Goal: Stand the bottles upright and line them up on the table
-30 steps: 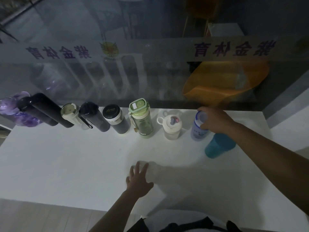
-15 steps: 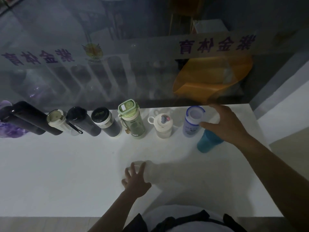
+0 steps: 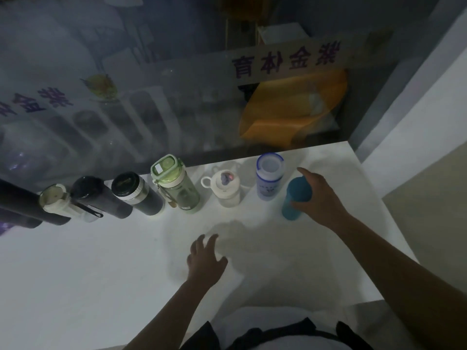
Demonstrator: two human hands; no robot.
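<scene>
My right hand (image 3: 321,198) wraps the teal bottle (image 3: 297,198) standing just short of the row, left hand (image 3: 204,261) open on the bench (image 3: 88,274); I should slide it level, gently.

Left hand (image 3: 206,258) is resting palm-down with the fingers spread loose, nothing in it, forearm running straight back toward the body. Right arm is stretched way out to the front right, wrist bent a little, and the right hand (image 3: 319,195) is wrapped around the side of the teal bottle (image 3: 295,198), thumb low on the near side and the fingers curled over the far side.
</scene>
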